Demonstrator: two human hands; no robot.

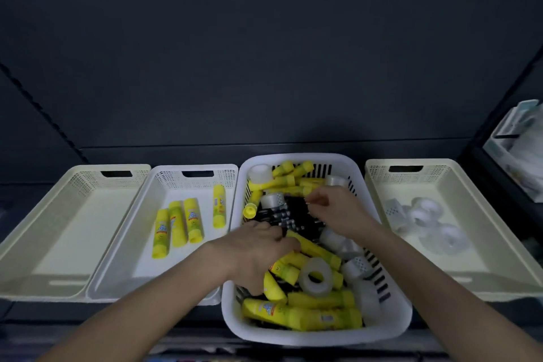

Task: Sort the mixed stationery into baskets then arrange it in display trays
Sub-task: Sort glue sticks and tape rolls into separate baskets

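Glue sticks [323,300], yellow, heaped in white basket [317,339] with tape rolls [305,282]: likely light, stiff, smooth, roll-prone; grasp mid-barrel. Left hand [258,247] curled among them, right hand [338,209] pinched over black items [296,209], both inside basket; what either holds not discernible.

dark shelf [164,156] with a dark back panel behind it. four containers sit directly on it in one row, left to right: cream tray [58,244] – white tray [129,258] – white slotted basket [308,338] – second cream tray [411,162]. the first two trays touch rim to rim. white tray's right rim meets the basket. basket's front end comes nearer than the tray fronts. second cream tray sits just beside the basket.
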